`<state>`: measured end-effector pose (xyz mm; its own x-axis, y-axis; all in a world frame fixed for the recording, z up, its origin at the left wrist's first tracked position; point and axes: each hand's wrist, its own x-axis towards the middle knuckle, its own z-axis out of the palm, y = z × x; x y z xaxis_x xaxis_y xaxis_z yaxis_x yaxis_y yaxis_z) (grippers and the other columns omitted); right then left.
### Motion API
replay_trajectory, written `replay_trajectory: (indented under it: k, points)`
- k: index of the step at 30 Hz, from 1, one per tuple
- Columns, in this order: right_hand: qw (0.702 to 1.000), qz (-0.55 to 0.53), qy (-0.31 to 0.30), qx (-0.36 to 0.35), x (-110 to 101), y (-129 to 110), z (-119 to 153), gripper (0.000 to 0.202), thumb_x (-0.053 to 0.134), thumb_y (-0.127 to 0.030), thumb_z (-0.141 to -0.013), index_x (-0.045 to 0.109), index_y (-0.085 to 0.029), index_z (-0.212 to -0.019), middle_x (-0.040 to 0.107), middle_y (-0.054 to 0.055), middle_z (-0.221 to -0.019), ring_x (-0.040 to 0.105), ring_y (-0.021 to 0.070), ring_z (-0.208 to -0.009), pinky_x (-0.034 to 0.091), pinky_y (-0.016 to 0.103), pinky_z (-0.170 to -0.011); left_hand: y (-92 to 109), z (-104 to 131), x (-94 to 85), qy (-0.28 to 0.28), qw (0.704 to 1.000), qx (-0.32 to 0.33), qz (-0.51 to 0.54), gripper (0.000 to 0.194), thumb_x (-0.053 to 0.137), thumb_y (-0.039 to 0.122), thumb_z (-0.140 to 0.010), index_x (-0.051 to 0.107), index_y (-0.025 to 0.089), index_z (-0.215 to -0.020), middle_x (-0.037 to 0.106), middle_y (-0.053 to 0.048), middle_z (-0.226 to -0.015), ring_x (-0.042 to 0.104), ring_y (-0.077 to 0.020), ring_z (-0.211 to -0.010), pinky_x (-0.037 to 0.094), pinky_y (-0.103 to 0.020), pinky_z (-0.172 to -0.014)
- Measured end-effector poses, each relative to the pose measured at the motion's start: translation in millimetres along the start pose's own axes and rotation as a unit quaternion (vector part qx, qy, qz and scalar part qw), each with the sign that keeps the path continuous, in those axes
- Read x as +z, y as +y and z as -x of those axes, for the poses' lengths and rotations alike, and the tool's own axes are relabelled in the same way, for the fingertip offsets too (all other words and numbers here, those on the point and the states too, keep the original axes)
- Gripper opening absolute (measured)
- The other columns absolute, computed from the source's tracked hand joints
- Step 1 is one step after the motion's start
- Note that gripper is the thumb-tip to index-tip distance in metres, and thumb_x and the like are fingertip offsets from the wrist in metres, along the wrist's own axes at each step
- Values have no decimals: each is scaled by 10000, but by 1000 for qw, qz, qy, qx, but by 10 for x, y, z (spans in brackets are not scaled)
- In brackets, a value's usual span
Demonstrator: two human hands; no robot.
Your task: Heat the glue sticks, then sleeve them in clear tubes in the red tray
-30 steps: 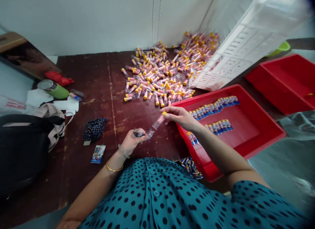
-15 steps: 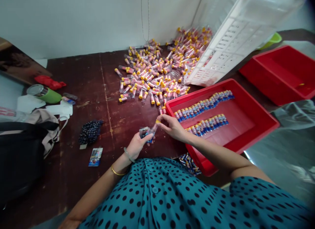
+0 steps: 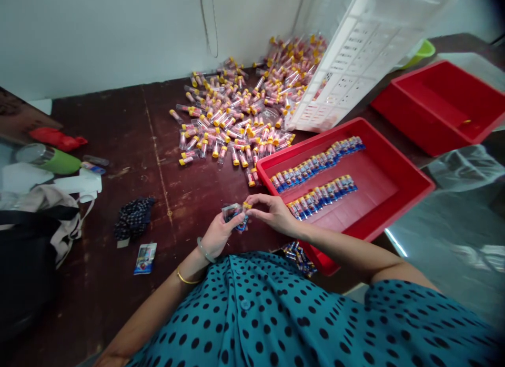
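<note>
My left hand [image 3: 219,231] is closed on small clear packets [image 3: 231,211] with blue printing, in front of my shirt. Against them, my right hand [image 3: 272,211] pinches the yellow cap of a small tube [image 3: 246,206]; the tube's lower part is hidden among the packets and fingers. Many clear tubes with yellow caps and pink contents lie in a pile [image 3: 232,122] on the dark table. Two rows of filled blue packets [image 3: 321,196] lie in the red tray [image 3: 394,185] at the right.
A white basket [image 3: 335,88] stands on its side behind the tray, with another red bin [image 3: 437,103] at right. More packets [image 3: 300,259] lie below the tray. At left are a packet stack [image 3: 145,258], dark cloth [image 3: 134,218], green bottle [image 3: 59,160] and black bag [image 3: 27,272].
The yellow-capped tube has moved down into the packets at my left hand, and my right hand has come closer to it. The whole view has shifted slightly.
</note>
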<state>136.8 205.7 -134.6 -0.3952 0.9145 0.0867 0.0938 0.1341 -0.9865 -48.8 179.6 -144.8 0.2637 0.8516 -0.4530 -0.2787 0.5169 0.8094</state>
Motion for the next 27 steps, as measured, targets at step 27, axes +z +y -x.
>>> replay_trajectory:
  k: [27]
  points:
    - [955, 75, 280, 69, -1938, 238, 12, 437, 607, -401, -820, 462, -213, -1187, 616, 9, -883, 611, 132, -713, 527, 276, -656, 135, -50, 1, 2, 999, -35, -41, 465, 768, 418, -740, 682, 183, -1132, 722, -77, -985, 658, -176, -791, 549, -272, -677]
